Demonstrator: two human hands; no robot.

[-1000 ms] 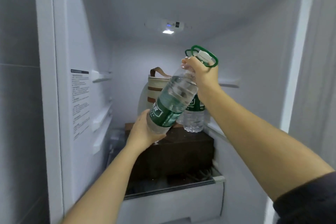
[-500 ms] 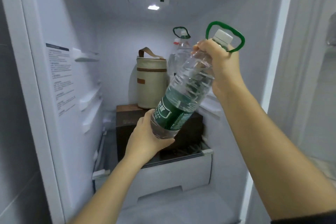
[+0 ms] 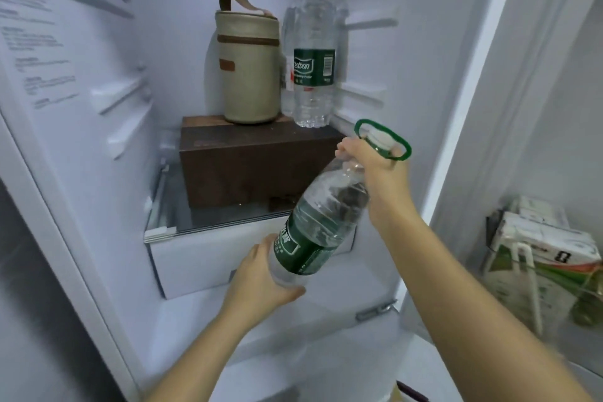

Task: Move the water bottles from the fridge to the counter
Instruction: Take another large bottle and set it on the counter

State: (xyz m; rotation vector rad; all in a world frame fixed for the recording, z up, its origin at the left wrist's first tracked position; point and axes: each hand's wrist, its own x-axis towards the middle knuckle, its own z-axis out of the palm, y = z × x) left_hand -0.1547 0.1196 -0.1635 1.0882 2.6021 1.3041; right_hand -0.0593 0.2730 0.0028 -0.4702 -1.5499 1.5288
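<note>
Currently: water bottle (image 3: pixel 321 225), tilted, before the brown box (image 3: pixel 248 166); right hand (image 3: pixel 375 173) grip clamped on its neck, left hand (image 3: pixel 261 271) grip curled round its base; second bottle (image 3: pixel 313 52) upright atop the box.

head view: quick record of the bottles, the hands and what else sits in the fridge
held bottle: tilted, green label, carried by both hands
right hand: grips its neck
left hand: holds its base
standing bottle: upright on the brown box, beside the beige bag
cartons: far right of view
</note>
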